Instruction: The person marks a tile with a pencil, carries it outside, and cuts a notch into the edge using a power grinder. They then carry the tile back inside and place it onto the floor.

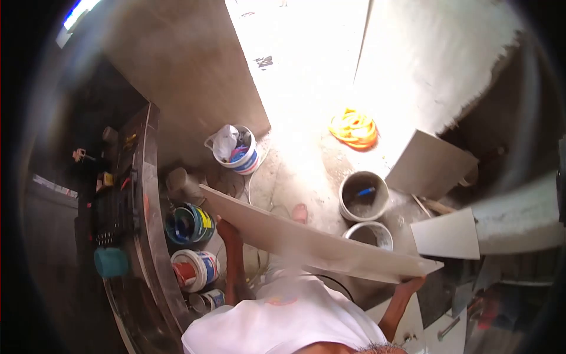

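A large pale tile (306, 239) is held across the front of my body, tilted so that its long face and thin edge show. My left hand (227, 232) grips its left end, the fingers partly hidden behind it. At the lower right corner, my right hand (411, 286) is closed round the bottom edge. Below my left hand stand a dark green bucket (203, 224) and a white bucket (207, 268) with something red in it. Just beyond the tile is a white bucket (382, 233), partly covered by it.
A larger bucket (386, 197) holds a blue-handled tool. Coiled orange hose (355, 130) lies on the bright floor. A bucket with a plastic bag (225, 141) stands farther back. Cut tiles (448, 233) lie at right; a cluttered counter (154, 236) runs along the left.
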`<state>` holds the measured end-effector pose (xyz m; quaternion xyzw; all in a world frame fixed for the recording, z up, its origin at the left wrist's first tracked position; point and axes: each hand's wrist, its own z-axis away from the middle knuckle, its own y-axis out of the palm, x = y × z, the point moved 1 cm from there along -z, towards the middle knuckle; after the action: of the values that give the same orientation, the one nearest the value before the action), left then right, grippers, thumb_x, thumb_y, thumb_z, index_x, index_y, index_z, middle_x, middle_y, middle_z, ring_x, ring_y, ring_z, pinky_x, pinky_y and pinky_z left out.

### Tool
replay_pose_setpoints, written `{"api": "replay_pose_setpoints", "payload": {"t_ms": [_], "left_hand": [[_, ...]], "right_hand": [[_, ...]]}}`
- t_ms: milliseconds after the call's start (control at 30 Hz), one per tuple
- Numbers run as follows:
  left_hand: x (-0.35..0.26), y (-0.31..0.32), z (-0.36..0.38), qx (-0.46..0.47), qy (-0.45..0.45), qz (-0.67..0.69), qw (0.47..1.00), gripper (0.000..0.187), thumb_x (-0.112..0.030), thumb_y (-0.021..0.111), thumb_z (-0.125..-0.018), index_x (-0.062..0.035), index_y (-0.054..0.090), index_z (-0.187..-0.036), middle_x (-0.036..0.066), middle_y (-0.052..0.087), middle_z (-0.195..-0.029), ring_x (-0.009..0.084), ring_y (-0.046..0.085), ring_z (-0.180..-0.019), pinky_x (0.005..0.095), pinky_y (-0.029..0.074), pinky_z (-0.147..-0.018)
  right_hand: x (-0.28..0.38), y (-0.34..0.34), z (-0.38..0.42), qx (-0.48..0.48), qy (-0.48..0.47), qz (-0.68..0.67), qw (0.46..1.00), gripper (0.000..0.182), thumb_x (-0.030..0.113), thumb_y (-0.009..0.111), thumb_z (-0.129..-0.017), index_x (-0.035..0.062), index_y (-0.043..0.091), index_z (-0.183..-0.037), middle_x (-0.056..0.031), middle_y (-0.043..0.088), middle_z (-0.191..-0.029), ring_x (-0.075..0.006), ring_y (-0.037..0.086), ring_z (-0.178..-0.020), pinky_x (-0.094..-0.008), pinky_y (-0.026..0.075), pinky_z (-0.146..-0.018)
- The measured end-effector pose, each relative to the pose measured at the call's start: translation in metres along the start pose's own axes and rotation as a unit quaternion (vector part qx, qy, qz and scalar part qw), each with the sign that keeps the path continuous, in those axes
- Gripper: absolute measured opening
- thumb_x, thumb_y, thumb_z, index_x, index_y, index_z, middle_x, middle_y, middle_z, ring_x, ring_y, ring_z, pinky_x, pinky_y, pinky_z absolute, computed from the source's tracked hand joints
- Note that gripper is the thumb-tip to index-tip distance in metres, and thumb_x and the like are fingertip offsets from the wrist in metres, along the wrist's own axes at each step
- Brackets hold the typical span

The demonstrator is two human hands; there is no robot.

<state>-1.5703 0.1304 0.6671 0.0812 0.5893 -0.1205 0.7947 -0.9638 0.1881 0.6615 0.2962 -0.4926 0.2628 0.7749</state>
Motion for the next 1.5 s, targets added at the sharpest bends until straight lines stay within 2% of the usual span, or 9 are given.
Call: {"api": "replay_pose_setpoints", "payload": {"t_ms": [67, 200, 300, 500, 1100, 1133, 1167, 1233, 1500], "left_hand": [[-0.012, 0.055, -0.057, 0.017, 0.008, -0.016, 1.0, 0.036, -0.032, 0.046, -0.099, -0.0013, 0.064, -0.101, 0.013, 0.067, -0.096, 0.0219, 0.063, -0.085, 0.0383, 0.049, -0.077], [-0.116, 0.2, -0.098, 0.073, 0.024, -0.097, 0.992, 0.034, -0.031, 0.046, -0.099, -0.0037, 0.066, -0.095, 0.008, 0.066, -0.091, 0.0198, 0.061, -0.08, 0.0377, 0.048, -0.071], [-0.132, 0.301, -0.172, 0.131, 0.003, 0.019, 0.991, 0.035, -0.032, 0.045, -0.099, -0.0046, 0.066, -0.093, 0.007, 0.065, -0.088, 0.0176, 0.06, -0.077, 0.0359, 0.047, -0.067], [-0.203, 0.525, -0.241, 0.228, -0.032, 0.089, 0.969, 0.036, -0.033, 0.047, -0.095, -0.01, 0.056, -0.068, 0.0, 0.052, -0.062, 0.0119, 0.046, -0.056, 0.0284, 0.033, -0.052], [-0.308, 0.999, -0.659, 0.38, 0.014, 0.128, 0.916, 0.025, -0.014, 0.051, -0.091, -0.0073, 0.044, -0.069, 0.003, 0.037, -0.058, 0.0148, 0.042, -0.049, 0.0298, 0.035, -0.045], [-0.311, 1.03, -0.676, 0.403, 0.176, 0.02, 0.898, 0.021, -0.012, 0.051, -0.091, -0.0057, 0.044, -0.072, 0.003, 0.035, -0.058, 0.015, 0.042, -0.049, 0.0298, 0.035, -0.045], [-0.307, 1.062, -0.692, 0.38, -0.008, 0.075, 0.922, 0.025, -0.015, 0.052, -0.09, -0.0064, 0.043, -0.068, 0.003, 0.035, -0.058, 0.0147, 0.04, -0.049, 0.0292, 0.034, -0.045], [-0.288, 1.132, -0.746, 0.434, -0.036, 0.03, 0.9, 0.031, -0.019, 0.052, -0.087, -0.0093, 0.044, -0.059, 0.005, 0.042, -0.057, 0.0161, 0.045, -0.05, 0.0304, 0.034, -0.046], [-0.362, 1.356, -0.907, 0.543, 0.165, -0.098, 0.817, 0.041, -0.025, 0.046, -0.09, 0.0033, 0.061, -0.064, 0.005, 0.056, -0.057, 0.0136, 0.05, -0.057, 0.0324, 0.036, -0.052]], "right_hand": [[-0.015, 0.052, -0.031, 0.108, -0.05, 0.056, 0.991, 0.052, 0.046, 0.048, -0.091, 0.0048, 0.062, -0.121, -0.0093, 0.064, -0.116, -0.0277, 0.062, -0.108, -0.0472, 0.05, -0.091], [-0.029, 0.114, -0.066, -0.084, -0.046, 0.01, 0.995, 0.061, 0.052, 0.044, -0.095, -0.0004, 0.057, -0.124, -0.0169, 0.058, -0.124, -0.0324, 0.062, -0.106, -0.0472, 0.053, -0.089], [-0.044, 0.152, -0.078, 0.034, -0.218, 0.024, 0.975, 0.059, 0.053, 0.043, -0.099, 0.001, 0.055, -0.124, -0.0197, 0.057, -0.126, -0.0335, 0.061, -0.107, -0.0502, 0.053, -0.09], [-0.031, 0.323, -0.102, -0.197, -0.116, -0.032, 0.973, 0.042, 0.039, 0.047, -0.1, 0.0056, 0.054, -0.124, -0.0076, 0.057, -0.102, -0.0259, 0.06, -0.101, -0.046, 0.052, -0.088], [-0.085, 0.941, -0.343, -0.138, -0.05, 0.008, 0.989, 0.043, 0.039, 0.048, -0.1, 0.0047, 0.055, -0.125, -0.0078, 0.059, -0.108, -0.0246, 0.06, -0.105, -0.0422, 0.05, -0.091], [-0.095, 0.975, -0.352, -0.14, -0.048, 0.012, 0.989, 0.043, 0.039, 0.048, -0.1, 0.0047, 0.055, -0.125, -0.0078, 0.059, -0.109, -0.0246, 0.06, -0.105, -0.042, 0.05, -0.091], [-0.106, 1.013, -0.361, -0.142, -0.05, 0.015, 0.989, 0.043, 0.039, 0.048, -0.1, 0.0046, 0.055, -0.125, -0.0078, 0.059, -0.109, -0.0245, 0.06, -0.105, -0.0418, 0.05, -0.091], [-0.134, 1.091, -0.382, -0.15, -0.061, 0.006, 0.987, 0.043, 0.039, 0.048, -0.1, 0.0046, 0.055, -0.125, -0.0079, 0.059, -0.11, -0.0244, 0.06, -0.105, -0.0414, 0.05, -0.091], [-0.166, 1.362, -0.442, -0.19, -0.052, 0.01, 0.98, 0.043, 0.039, 0.049, -0.1, 0.0042, 0.056, -0.125, -0.008, 0.06, -0.113, -0.0238, 0.06, -0.107, -0.0397, 0.049, -0.093]]}}
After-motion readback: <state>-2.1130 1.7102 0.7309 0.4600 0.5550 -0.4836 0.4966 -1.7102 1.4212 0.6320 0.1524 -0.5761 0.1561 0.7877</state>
